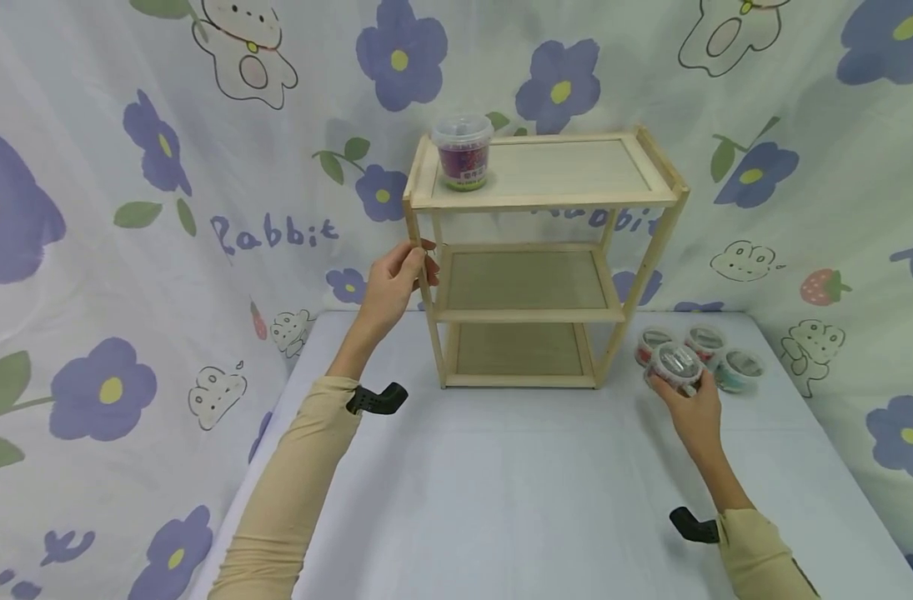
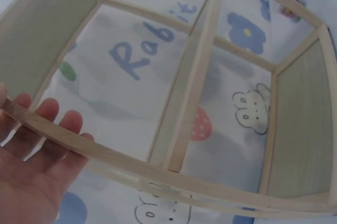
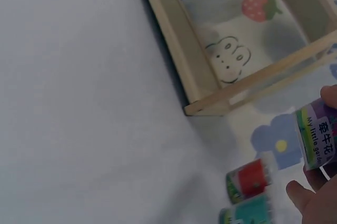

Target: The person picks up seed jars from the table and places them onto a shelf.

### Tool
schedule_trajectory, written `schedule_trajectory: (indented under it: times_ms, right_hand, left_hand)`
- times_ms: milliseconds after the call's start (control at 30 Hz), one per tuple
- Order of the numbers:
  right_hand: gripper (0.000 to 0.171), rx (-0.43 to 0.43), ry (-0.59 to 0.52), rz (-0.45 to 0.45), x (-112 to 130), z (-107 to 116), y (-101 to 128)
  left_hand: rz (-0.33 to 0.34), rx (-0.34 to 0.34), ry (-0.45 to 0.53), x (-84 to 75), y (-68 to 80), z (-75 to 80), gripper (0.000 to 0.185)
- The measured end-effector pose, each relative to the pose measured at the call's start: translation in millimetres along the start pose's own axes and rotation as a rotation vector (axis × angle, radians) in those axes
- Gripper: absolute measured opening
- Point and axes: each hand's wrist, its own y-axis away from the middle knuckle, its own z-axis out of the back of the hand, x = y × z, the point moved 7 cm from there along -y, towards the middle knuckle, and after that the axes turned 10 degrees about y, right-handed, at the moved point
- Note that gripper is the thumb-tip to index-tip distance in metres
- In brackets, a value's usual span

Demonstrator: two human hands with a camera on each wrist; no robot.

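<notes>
A three-tier wooden shelf [image 1: 531,317] stands on the white table, and my left hand [image 1: 392,283] grips its left front post. The left wrist view shows the fingers [image 2: 71,121] wrapped behind that post. On the right, my right hand [image 1: 692,408] holds a small clear-lidded plastic cup [image 1: 675,364] above the table. In the right wrist view this cup has a purple label [image 3: 318,134] reading "My little garden". Another purple-labelled cup [image 1: 464,158] sits on the top tier at its left end.
Beside the held cup, three similar cups stand on the table: a red one [image 1: 651,340], another reddish one [image 1: 704,340] and a teal one [image 1: 739,371]. A patterned curtain [image 1: 276,150] hangs behind the shelf. The white tabletop [image 1: 501,483] stretches in front.
</notes>
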Motion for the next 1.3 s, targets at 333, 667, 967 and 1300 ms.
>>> schedule_trajectory:
  times_ms: [333, 667, 967, 1300]
  right_hand:
    - [0.075, -0.012, 0.084, 0.11, 58.1, 40.6, -27.0]
    - [0.066, -0.077, 0.094, 0.113, 98.9, 66.5, -45.8]
    - [0.052, -0.181, -0.019, 0.181, 145.3, 101.3, -71.1]
    - [0.058, -0.158, -0.08, 0.265, 199.7, 113.6, -84.9]
  left_hand:
    - [-0.008, -0.014, 0.008, 22.5, -8.6, 9.8, 0.033]
    - [-0.017, -0.022, 0.0, 21.0, -7.6, 9.9, 0.034]
    - [-0.005, -0.023, 0.006, 22.5, -8.3, 10.7, 0.032]
    - [0.0, -0.003, -0.01, -4.9, 1.6, -1.8, 0.031]
